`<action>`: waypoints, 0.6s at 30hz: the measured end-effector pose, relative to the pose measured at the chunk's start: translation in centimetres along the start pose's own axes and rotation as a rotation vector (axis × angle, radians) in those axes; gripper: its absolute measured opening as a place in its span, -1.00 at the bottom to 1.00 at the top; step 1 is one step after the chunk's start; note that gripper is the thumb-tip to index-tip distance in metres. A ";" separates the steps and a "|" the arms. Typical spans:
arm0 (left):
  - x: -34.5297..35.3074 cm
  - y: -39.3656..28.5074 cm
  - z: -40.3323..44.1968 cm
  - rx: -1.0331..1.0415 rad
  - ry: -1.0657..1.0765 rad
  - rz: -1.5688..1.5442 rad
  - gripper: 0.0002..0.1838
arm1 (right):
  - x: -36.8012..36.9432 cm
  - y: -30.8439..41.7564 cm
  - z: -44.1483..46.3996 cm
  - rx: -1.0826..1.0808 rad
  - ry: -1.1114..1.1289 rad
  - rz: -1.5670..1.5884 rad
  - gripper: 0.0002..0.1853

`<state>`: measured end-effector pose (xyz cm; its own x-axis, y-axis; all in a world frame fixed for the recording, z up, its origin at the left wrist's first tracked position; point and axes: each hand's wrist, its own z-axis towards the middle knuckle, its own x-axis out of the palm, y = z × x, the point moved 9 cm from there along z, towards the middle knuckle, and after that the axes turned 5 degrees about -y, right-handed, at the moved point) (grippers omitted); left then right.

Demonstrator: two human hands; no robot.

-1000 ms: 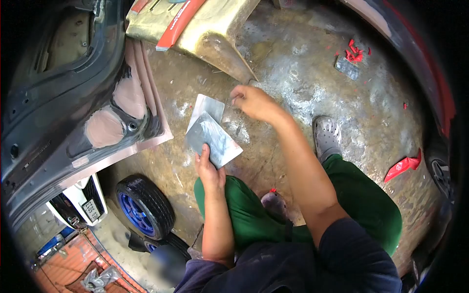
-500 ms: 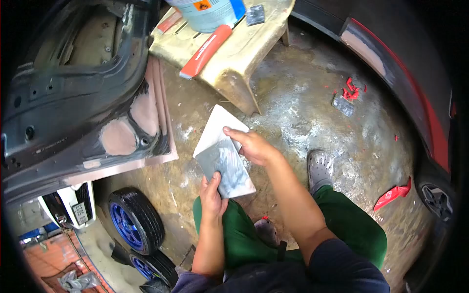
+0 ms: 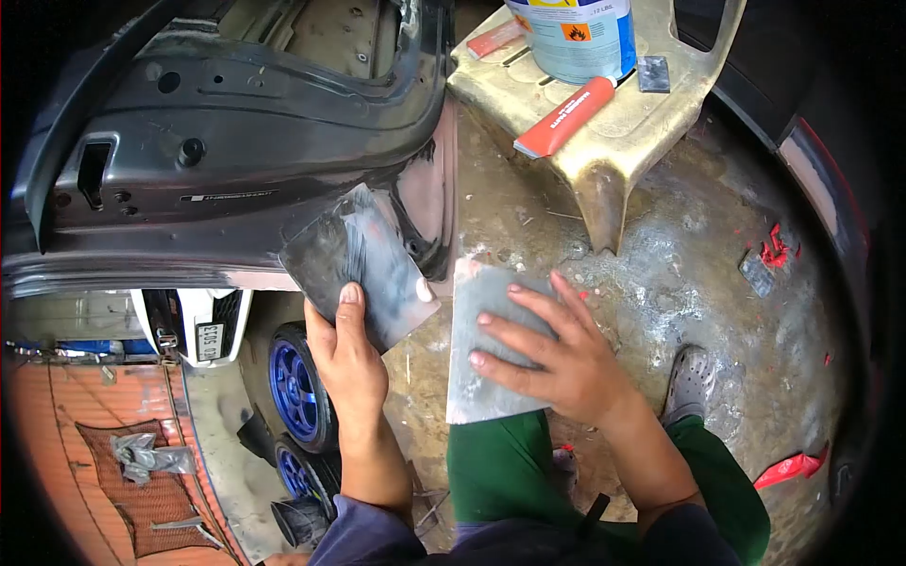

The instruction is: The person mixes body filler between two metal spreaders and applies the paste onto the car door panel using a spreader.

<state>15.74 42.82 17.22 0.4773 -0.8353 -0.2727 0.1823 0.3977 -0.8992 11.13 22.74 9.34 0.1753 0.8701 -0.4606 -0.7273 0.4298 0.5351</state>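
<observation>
The left hand (image 3: pixel 354 368) pinches the lower edge of a thin, dark grey rectangular plate with pale smears (image 3: pixel 377 264), thumb on the upper face and fingers bent behind. The plate slants up and away from this hand; a small pinkish-white blob (image 3: pixel 424 290) sits at its right edge. The right hand (image 3: pixel 576 368) lies back-up with four fingers spread over a light grey, flat rectangular plate (image 3: pixel 495 377); its thumb is hidden, so the grip underneath cannot be told. Hazard 1: the left plate is held at one edge only, so a load on its far corner could pivot it within the pinch. Hazard 2: beyond the left hand, that corner overlaps the black metal vehicle panel (image 3: pixel 255 132) in view; contact cannot be confirmed, but a careless sweep could scrape the panel. Hazard 3: the blob, if soft, could drop onto the stained concrete floor (image 3: pixel 661 292) should the plate tip. Hazard 4: the plates are close together between the hands; converging edges could knock, or catch a fingertip.
</observation>
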 end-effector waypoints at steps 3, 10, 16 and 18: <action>0.4 -1.0 0.1 0.009 0.028 0.088 -0.71 | 0.0 1.2 0.3 -0.003 0.002 0.051 -0.66; 1.7 -1.4 -0.7 0.011 0.066 0.157 -0.73 | 1.4 1.6 0.0 -0.010 0.085 0.067 -0.67; -1.0 -2.9 -0.3 0.087 -0.090 0.025 -0.59 | 2.9 -3.5 -2.2 0.210 -0.066 0.540 -0.50; -1.9 -3.1 -0.8 0.101 -0.154 -0.034 -0.58 | 4.9 -7.9 -5.0 0.604 -0.172 0.928 -0.50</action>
<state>13.56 42.84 20.28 0.5943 -0.7839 -0.1798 0.2827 0.4129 -0.8658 14.42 22.43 -0.74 -0.1439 0.9161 0.3741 -0.1907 -0.3967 0.8979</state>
